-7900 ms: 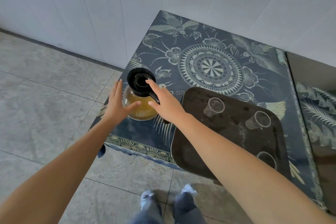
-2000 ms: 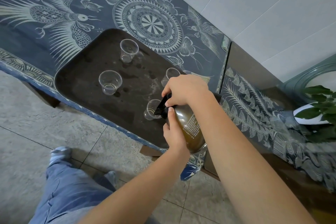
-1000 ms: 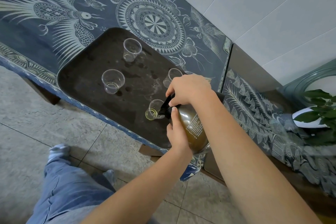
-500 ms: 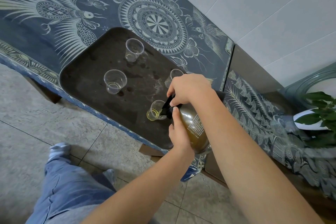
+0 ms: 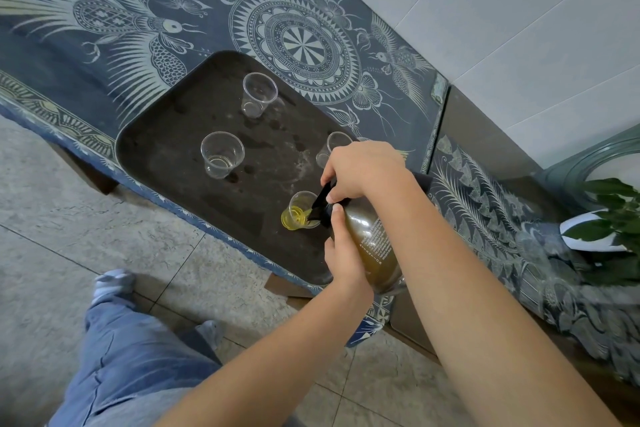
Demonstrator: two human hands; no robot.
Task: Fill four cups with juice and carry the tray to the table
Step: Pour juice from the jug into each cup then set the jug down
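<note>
Juice (image 5: 291, 218) fills the bottom of the near cup (image 5: 301, 204), which stands by the tray's (image 5: 166, 149) front edge. The jug (image 5: 374, 246) tips over that cup. The right hand (image 5: 363, 170) curls round the jug's black top. The left hand (image 5: 341, 255) wraps round its glass belly, right by the tray's corner. The middle cup (image 5: 221, 154), far cup (image 5: 259, 94) and side cup (image 5: 332, 149) stand farther in on the tray.

Can see only part of the far cup (image 5: 334, 145) behind the right hand (image 5: 363, 168) — can't read the tiny print on the jug (image 5: 375, 248) or see the whole plant (image 5: 611, 213).
</note>
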